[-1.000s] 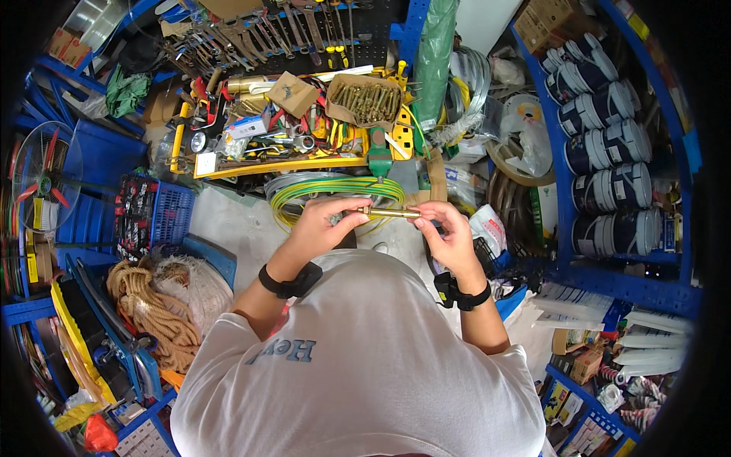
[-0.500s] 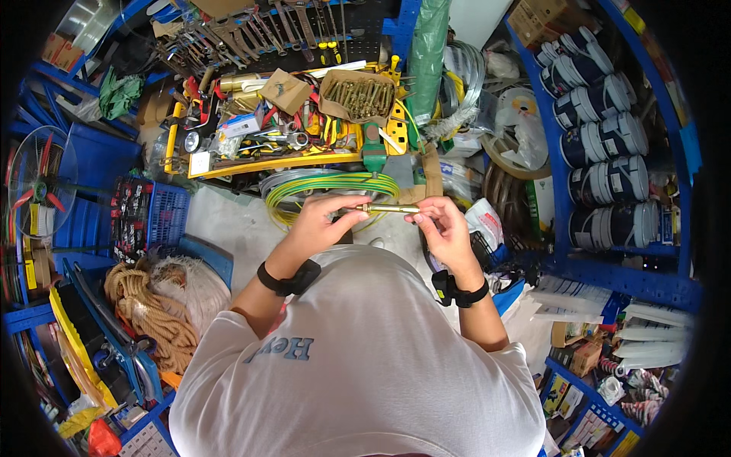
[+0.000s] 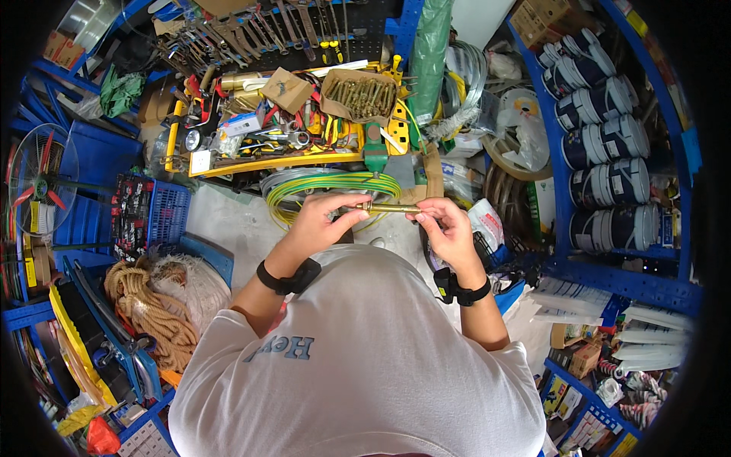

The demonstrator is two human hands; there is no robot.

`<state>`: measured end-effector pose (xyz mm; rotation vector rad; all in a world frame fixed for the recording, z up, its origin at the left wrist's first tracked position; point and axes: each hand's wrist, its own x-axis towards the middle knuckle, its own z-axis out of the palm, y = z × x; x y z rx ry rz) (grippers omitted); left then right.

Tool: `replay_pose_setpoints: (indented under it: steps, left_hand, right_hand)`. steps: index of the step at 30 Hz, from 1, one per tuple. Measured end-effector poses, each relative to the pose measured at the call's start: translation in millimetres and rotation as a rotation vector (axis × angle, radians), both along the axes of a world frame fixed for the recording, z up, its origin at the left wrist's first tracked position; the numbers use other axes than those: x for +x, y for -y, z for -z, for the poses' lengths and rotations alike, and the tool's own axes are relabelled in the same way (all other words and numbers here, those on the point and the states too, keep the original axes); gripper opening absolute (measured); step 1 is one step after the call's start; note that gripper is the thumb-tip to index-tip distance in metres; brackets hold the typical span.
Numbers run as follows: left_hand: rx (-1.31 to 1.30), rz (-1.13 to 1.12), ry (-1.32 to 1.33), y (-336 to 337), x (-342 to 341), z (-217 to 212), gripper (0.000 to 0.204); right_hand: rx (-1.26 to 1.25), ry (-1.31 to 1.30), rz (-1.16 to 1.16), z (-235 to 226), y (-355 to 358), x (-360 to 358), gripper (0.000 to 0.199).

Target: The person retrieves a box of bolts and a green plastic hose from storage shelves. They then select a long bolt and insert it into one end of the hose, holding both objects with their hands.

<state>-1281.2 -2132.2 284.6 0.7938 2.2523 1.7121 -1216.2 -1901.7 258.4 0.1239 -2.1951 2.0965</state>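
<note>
A long brass-coloured anchor bolt [image 3: 388, 206] lies level between my two hands, in front of my chest. My left hand [image 3: 324, 221] grips its left end with the fingers curled round it. My right hand [image 3: 445, 228] pinches the right end between thumb and fingers. Both wrists wear a black band. Just beyond the bolt lies a coil of green and yellow wire [image 3: 331, 185]. An open cardboard box of similar brass bolts [image 3: 362, 95] sits further back on the yellow shelf [image 3: 259, 163].
Wrenches hang on a pegboard [image 3: 251, 27] at the top. Rolls of dark tape [image 3: 605, 145] fill blue racks on the right. A small fan [image 3: 38, 179], a blue crate [image 3: 164, 213] and a coil of rope [image 3: 148, 305] stand on the left.
Both hands and the bolt stay almost where they were; the fingers have shifted slightly along the bolt.
</note>
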Motion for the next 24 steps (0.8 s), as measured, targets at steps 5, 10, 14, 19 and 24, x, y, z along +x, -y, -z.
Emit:
replay_pose_setpoints:
  steps: [5, 10, 14, 19, 24]
  left_hand:
    - [0.004, 0.009, -0.004, 0, 0, 1, 0.024]
    - [0.039, 0.009, -0.037, 0, 1, 8, 0.022]
    - [0.025, -0.011, 0.074, 2, 2, 10, 0.023]
    - [0.013, 0.023, 0.066, 2, -2, 13, 0.026]
    - [0.122, -0.005, 0.157, -3, -5, 25, 0.022]
  right_hand:
    - [0.015, 0.041, -0.018, -2, -2, 1, 0.014]
    - [0.001, 0.028, -0.011, 0, 1, -2, 0.014]
    - [0.034, 0.016, -0.032, -2, 2, -3, 0.017]
    - [0.05, -0.025, -0.02, -3, 1, -5, 0.022]
    - [0.163, 0.047, -0.075, -2, 0, -8, 0.024]
